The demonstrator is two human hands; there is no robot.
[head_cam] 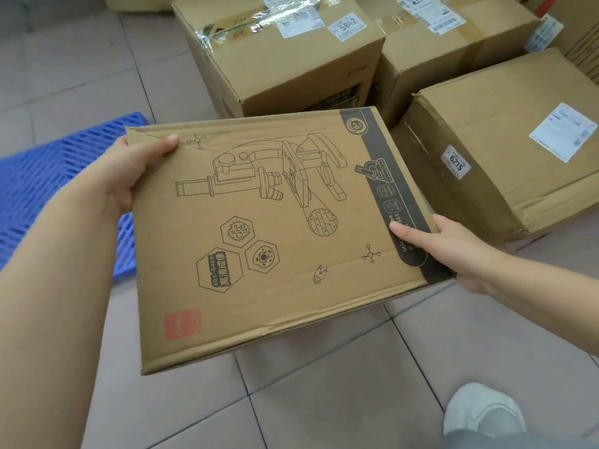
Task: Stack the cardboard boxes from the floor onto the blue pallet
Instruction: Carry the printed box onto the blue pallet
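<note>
A flat cardboard box with a microscope drawing [275, 241] is held in the air above the tiled floor. My left hand [129, 170] grips its far left corner, thumb on top. My right hand [444, 251] grips its right edge over the dark printed band, thumb on top. The blue pallet [48, 189] lies on the floor to the left, partly hidden behind my left arm and the box. Three more cardboard boxes stand on the floor beyond: one labelled 5842 [291, 63], one behind it to the right [447, 43], and one labelled 6215 [505, 147].
The grey tiled floor [324, 384] stretches below the box. A white shoe [483, 413] shows at the lower right. More cardboard [583, 37] stands at the far right edge.
</note>
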